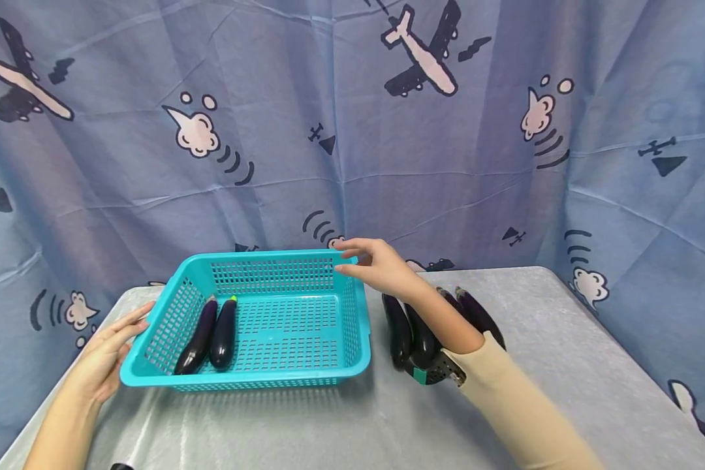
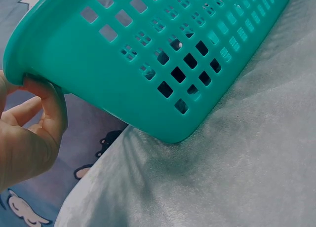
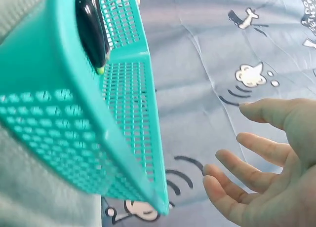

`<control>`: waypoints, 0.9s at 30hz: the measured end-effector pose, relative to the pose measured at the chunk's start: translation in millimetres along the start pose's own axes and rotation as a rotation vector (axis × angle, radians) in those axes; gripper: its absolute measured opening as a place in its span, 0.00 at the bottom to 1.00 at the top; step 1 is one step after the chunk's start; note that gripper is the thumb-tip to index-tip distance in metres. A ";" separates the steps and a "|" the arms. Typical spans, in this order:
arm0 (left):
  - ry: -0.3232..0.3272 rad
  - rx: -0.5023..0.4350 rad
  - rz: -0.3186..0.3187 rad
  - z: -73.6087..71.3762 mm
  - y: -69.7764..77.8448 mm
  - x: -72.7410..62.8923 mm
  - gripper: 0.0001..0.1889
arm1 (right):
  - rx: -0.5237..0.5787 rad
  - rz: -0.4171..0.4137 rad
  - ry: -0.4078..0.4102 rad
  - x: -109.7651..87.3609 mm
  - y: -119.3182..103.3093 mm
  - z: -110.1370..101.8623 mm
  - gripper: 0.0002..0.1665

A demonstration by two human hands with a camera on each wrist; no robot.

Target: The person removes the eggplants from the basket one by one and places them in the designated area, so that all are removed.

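A turquoise plastic basket [image 1: 288, 326] stands on the table, with two dark purple eggplants side by side in its left part, one eggplant [image 1: 224, 336] nearer the middle and another eggplant [image 1: 196, 341] by the left wall. My left hand [image 1: 106, 356] holds the basket's left rim; the left wrist view shows its fingers [image 2: 49, 106] curled under the lip. Over by the back right corner, my right hand [image 1: 384, 267] hovers with loosely bent, spread fingers. In the right wrist view that hand [image 3: 276, 163] holds nothing and is apart from the rim.
Several more eggplants [image 1: 397, 333] lie on the table right of the basket, partly hidden under my right forearm. A grey cloth covers the table [image 1: 564, 365]. Behind it hangs a blue curtain [image 1: 270, 130] with airplane prints. A small dark object [image 1: 121, 467] shows at the bottom edge.
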State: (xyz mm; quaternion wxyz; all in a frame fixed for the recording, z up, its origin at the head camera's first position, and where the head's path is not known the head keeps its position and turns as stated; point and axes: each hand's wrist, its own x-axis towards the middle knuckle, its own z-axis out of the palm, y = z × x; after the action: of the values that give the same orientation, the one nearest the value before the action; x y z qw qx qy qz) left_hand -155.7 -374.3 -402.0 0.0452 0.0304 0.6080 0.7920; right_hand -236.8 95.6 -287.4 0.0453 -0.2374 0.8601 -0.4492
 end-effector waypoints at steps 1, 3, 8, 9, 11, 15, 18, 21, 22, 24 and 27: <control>0.008 0.010 -0.001 -0.2 -0.1 0.0 0.24 | 0.000 -0.003 -0.009 2.9 -2.4 2.6 0.29; 0.020 0.022 -0.006 -0.7 -0.7 -0.1 0.23 | -0.004 -0.004 -0.023 8.9 -6.9 8.5 0.29; 0.035 0.031 -0.017 -1.7 -2.0 -0.5 0.23 | -0.032 -0.013 -0.066 24.6 -16.9 25.7 0.27; 0.037 0.032 -0.019 -1.7 -2.1 -0.6 0.23 | -0.033 -0.019 -0.078 27.7 -18.6 29.6 0.27; 0.040 0.036 -0.022 -1.5 -2.1 -0.8 0.23 | -0.031 -0.026 -0.102 34.0 -22.0 37.1 0.27; 0.040 0.035 -0.024 -0.8 -1.8 -1.2 0.23 | -0.023 -0.038 -0.153 46.2 -26.8 51.0 0.27; 0.039 0.035 -0.021 -0.8 -1.5 -1.1 0.23 | -0.025 -0.033 -0.179 54.9 -29.9 59.6 0.27; 0.038 0.043 -0.021 -1.0 -1.4 -0.6 0.23 | -0.043 -0.019 -0.192 62.9 -33.2 67.8 0.27; 0.038 0.045 -0.022 -1.1 -1.5 -0.1 0.23 | -0.050 -0.017 -0.196 65.8 -34.2 70.5 0.26; 0.039 0.047 -0.027 -1.2 -1.8 0.4 0.23 | -0.071 -0.015 -0.211 71.6 -35.7 76.4 0.26; 0.043 0.050 -0.036 -1.7 -2.8 1.0 0.22 | -0.093 -0.022 -0.241 79.7 -36.7 85.8 0.26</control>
State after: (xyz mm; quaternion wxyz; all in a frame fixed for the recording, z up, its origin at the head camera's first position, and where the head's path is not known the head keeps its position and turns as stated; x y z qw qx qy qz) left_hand -156.8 -375.1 -405.2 0.0455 0.0034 0.6289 0.7762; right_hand -268.8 -22.4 -298.2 0.1324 -0.3008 0.8658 -0.3774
